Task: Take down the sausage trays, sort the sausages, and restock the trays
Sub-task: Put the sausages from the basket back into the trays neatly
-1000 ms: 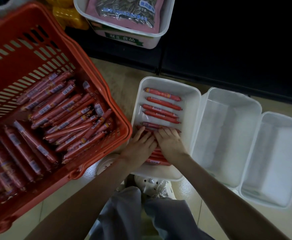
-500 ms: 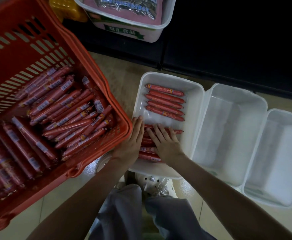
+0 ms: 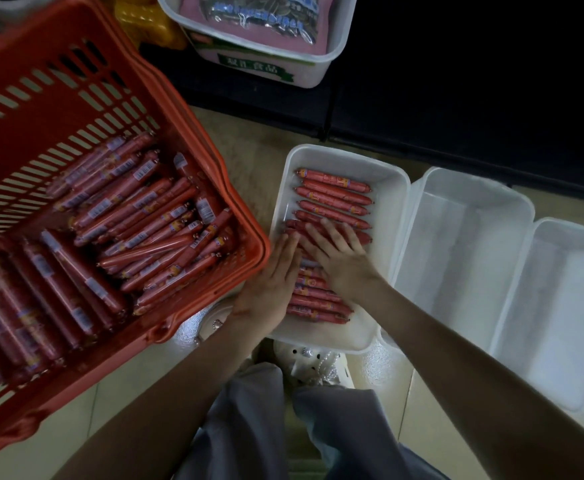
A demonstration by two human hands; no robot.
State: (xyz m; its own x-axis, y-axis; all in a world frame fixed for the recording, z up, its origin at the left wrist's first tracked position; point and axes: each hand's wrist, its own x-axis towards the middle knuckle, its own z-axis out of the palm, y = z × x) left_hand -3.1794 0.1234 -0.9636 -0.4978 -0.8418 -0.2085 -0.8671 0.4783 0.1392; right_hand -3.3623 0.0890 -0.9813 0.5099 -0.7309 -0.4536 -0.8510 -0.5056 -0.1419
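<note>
A white tray [image 3: 392,188] on the floor holds a row of red sausages [image 3: 335,197] lying crosswise. My left hand [image 3: 273,282] and my right hand [image 3: 339,258] lie flat side by side on the sausages in the middle of the tray, fingers straight and pointing away from me. More sausages [image 3: 318,303] show near the tray's front end, below my hands. A red basket [image 3: 86,109] at the left is heaped with several more red sausages [image 3: 138,223], thin ones at its right and thicker ones at its left.
Two empty white trays [image 3: 463,251] [image 3: 557,306] stand side by side right of the filled one. A white tub [image 3: 269,60] with a seed packet sits at the top, by a dark shelf base. My shoes and trouser legs are just below the tray.
Both hands have slid forward along the tray, pushing the sausages under them toward the far row. The gap between the two groups of sausages has closed.
</note>
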